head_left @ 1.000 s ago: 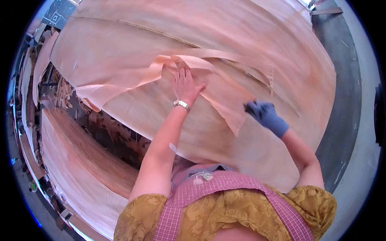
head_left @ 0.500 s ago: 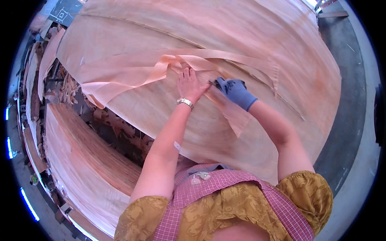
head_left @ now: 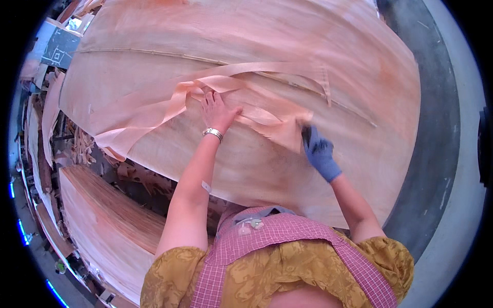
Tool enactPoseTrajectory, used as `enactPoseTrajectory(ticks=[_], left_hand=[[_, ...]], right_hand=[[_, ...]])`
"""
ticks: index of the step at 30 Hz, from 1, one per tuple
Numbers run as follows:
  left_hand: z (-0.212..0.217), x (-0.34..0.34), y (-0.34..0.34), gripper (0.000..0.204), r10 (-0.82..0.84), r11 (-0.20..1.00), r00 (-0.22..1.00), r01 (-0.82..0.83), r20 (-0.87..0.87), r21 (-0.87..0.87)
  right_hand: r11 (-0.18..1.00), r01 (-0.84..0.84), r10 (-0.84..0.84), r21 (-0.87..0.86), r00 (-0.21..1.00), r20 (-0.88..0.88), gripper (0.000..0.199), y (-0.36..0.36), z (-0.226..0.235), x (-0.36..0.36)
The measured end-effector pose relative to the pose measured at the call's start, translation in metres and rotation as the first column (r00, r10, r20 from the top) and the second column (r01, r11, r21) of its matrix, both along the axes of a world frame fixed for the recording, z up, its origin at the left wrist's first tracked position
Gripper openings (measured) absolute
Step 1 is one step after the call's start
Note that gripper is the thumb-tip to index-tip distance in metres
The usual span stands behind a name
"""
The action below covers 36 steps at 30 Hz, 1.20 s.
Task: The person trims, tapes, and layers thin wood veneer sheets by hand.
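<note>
A large thin sheet of pale pinkish wood veneer [head_left: 246,174] spreads in front of me on a stack of similar sheets. My left hand [head_left: 221,113], bare with a watch at the wrist, lies on it with fingers spread, beside a curled, twisted veneer strip [head_left: 177,102]. The strip's wider flap [head_left: 287,126] stretches right. At the flap's right edge is my right hand [head_left: 319,151] in a blue glove with dark finger coating. Its fingers are bent closed. They are slightly blurred, and whatever they hold is hidden.
A long narrow split [head_left: 169,54] crosses the sheet beyond my hands. Lower left stands another stack of veneer [head_left: 113,205], with torn scraps [head_left: 84,146] in the gap beside it. A dark grey strip of floor [head_left: 431,128] runs along the right side.
My right hand has moved away from the left, rightward and nearer to me, to the flap's edge. The flap now lies spread wider. My left hand stays on the sheet as the view shifts.
</note>
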<state>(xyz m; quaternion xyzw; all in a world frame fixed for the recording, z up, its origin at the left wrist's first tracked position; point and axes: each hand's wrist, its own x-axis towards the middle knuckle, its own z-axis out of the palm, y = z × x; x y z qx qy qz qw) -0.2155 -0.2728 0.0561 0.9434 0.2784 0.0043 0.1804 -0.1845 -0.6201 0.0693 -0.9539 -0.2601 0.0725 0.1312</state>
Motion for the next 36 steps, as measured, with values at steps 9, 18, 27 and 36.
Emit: enactPoseTrajectory(ticks=[9,18,27,36], left_hand=[[-0.009,-0.002,-0.002,0.104,-0.007,0.998,0.999,0.005,0.036,0.059],[0.01,-0.003,-0.007,0.109,0.045,0.999,0.999,-0.045,-0.02,0.01],[0.004,-0.003,-0.003,0.113,0.062,0.998,0.998,-0.062,-0.014,0.015],[-0.015,0.002,0.02,0.068,-0.022,0.991,0.998,0.013,0.065,0.135]], right_hand=[[0.971,0.042,-0.064,0.235,0.994,0.09,0.028,0.072,0.022,0.062],[0.455,0.158,-0.086,0.876,0.987,-0.133,0.028,0.126,0.043,0.047],[0.894,-0.193,0.055,0.405,0.943,0.328,0.023,0.129,0.123,0.069],[0.531,0.75,-0.002,0.395,0.467,-0.884,0.033,0.138,0.002,0.01]])
